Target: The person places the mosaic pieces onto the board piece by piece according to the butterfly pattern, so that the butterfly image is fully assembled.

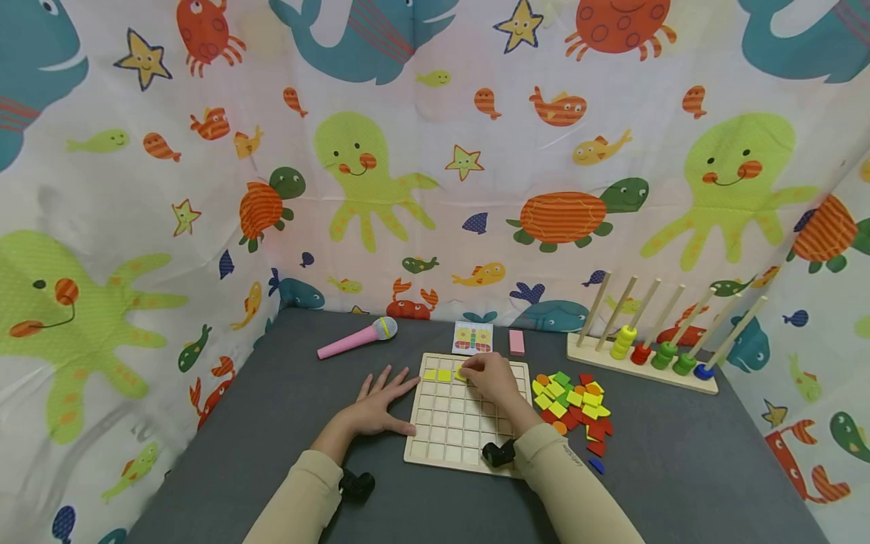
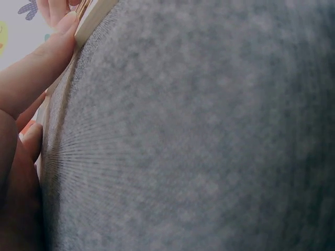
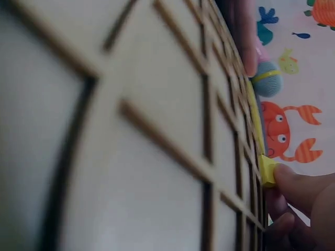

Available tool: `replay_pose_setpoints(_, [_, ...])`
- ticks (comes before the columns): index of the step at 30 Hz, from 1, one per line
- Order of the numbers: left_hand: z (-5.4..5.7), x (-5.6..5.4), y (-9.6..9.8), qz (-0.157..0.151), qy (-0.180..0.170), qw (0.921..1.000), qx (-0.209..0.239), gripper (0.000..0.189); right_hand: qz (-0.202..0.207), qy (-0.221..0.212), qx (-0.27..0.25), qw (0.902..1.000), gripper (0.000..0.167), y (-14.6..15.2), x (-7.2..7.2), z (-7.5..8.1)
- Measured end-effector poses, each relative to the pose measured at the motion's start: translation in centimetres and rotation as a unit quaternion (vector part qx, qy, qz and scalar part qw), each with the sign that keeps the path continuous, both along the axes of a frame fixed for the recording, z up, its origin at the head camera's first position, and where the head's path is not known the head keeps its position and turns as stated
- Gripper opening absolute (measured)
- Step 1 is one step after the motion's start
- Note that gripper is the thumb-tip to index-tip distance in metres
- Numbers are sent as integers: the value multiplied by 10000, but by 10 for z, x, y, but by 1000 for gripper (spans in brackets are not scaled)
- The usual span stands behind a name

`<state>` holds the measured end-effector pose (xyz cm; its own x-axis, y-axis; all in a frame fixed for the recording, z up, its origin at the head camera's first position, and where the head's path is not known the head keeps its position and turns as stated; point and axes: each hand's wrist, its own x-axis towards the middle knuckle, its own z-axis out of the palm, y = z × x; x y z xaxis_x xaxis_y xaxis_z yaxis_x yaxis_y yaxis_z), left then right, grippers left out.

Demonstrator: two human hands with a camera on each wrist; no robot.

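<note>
A wooden grid board [image 1: 447, 434] lies on the dark table, with two yellow square tiles [image 1: 444, 375] set in its top row at the left. My right hand [image 1: 491, 380] pinches another yellow tile [image 3: 268, 171] at that row, just right of those two. My left hand [image 1: 375, 406] rests beside the board with its fingers spread straight. In the left wrist view its thumb [image 2: 49, 63] touches the board's wooden edge [image 2: 93, 23].
Loose coloured tiles [image 1: 571, 400] lie heaped right of the board. Behind it are a picture card [image 1: 473, 338] and a pink block [image 1: 516, 342]. A toy microphone [image 1: 356, 338] lies back left; a wooden peg rack with coloured rings [image 1: 642, 363] stands back right.
</note>
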<state>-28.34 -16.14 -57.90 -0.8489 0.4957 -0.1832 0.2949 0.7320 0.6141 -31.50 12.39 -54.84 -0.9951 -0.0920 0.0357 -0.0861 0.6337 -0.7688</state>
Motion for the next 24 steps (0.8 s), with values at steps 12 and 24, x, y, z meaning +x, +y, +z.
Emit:
replay_pose_setpoints(12, [2,1,0,41,-63,10000,-38,108,-84,-177,618,9979,11,-6,0,-6])
replay_pose_setpoints(24, [-10,-5,-2,64,-34,9999,-74,107,9,-57,-222,9997,28,1,1,0])
